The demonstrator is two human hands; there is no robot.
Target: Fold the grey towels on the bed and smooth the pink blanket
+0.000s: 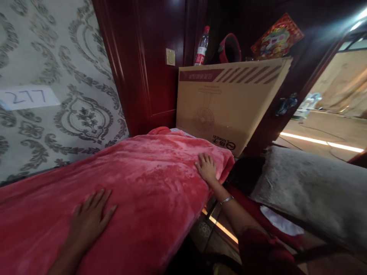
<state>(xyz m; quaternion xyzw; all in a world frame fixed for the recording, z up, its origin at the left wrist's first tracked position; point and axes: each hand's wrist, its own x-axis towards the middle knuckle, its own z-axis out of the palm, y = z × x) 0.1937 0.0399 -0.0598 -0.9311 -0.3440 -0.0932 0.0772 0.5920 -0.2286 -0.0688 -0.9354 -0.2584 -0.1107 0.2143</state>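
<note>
On the near edge of the bed, left hand point(90, 219) lies flat on the red fleece blanket point(149, 179), fingers spread, palm down. No grip, nothing pinched, just pressing the pile. Right hand point(206, 167) is further out, flat on the blanket's far corner next to the drop-off, fingers extended and slightly splayed, also holding nothing. Bracelet point(227, 199) on that wrist, dark red sleeve point(263, 248) below it.

Blanket covers the whole bed surface from the lower left up to the cardboard box. Surface looks mostly flat, with a small bunched fold at the far end, touching the box side.

Step, as I read it: smoothing/flattening the blanket, both palms working as spreaders. Looks well along, since most of the top is wrinkle-free. Next move likely calls for keeping palms flat and sweeping outward toward the edges, then dealing with the far bunched fold and the corner hanging off the right side. That would need an actual pinch, which neither hand has now.

Right of the bed: grey furry cushion point(309, 191), apart from the blanket. Beyond: large cardboard box point(226, 103) upright against the dark wood door point(149, 57). On top of the box, a plastic water bottle point(202, 46). Left wall: patterned wallpaper point(57, 95) with a paper label point(28, 97).
</note>
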